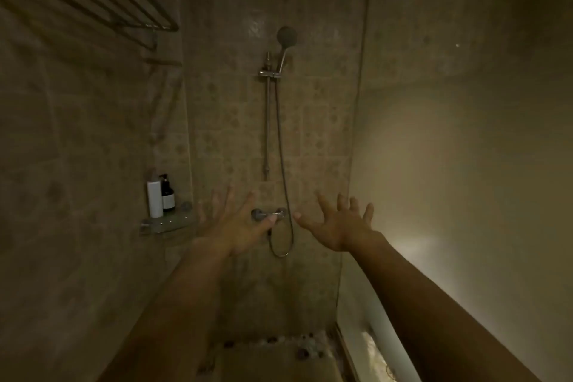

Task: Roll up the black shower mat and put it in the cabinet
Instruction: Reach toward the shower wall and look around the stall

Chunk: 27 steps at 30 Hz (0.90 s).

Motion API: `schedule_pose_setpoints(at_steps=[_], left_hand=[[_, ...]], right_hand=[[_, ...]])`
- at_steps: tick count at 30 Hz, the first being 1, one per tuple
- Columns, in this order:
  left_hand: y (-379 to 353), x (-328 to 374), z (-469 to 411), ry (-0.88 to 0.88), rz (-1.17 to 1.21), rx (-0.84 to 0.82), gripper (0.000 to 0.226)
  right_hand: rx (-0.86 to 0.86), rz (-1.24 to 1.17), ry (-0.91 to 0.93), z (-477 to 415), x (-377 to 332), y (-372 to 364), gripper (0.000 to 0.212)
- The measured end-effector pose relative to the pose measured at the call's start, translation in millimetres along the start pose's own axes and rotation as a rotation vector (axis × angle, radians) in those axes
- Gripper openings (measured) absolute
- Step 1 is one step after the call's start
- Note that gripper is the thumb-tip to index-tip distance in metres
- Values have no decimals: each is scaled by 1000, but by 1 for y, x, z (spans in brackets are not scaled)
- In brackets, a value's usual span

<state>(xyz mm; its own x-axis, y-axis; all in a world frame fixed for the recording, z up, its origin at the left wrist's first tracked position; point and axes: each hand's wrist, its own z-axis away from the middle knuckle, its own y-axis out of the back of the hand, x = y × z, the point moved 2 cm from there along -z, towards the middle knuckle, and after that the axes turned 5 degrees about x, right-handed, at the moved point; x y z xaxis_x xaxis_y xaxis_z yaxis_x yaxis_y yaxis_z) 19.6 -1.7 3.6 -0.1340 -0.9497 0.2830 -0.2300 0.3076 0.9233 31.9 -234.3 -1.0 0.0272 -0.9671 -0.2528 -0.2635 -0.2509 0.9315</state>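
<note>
Two bare arms come up from the bottom of the picture. No sleeves cover them. No watch, band or bracelet shows on either wrist. The left hand [240,228] is bare, with no glove and no ring to be seen. It looks a bit blurry, so small marks on it are hard to tell. The right hand [339,225] is bare too, with no glove and no ring to be seen. Each hand has long, thin fingers. The nails look short and plain. The room is dim, so little marks on the arms cannot be made out.
</note>
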Motion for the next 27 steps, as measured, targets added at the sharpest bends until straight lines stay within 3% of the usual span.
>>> schedule_pose_setpoints(at_steps=[10, 16, 27], left_hand=[[-84, 6, -172, -35, 14, 60, 125], [-136, 14, -297, 98, -50, 130, 105], [-155, -17, -434, 294, -128, 152, 97]], right_hand=[[-5, 31, 24, -160, 54, -55, 118], [-70, 4, 132, -302, 86, -80, 111], [-128, -15, 245, -489, 80, -124, 116]])
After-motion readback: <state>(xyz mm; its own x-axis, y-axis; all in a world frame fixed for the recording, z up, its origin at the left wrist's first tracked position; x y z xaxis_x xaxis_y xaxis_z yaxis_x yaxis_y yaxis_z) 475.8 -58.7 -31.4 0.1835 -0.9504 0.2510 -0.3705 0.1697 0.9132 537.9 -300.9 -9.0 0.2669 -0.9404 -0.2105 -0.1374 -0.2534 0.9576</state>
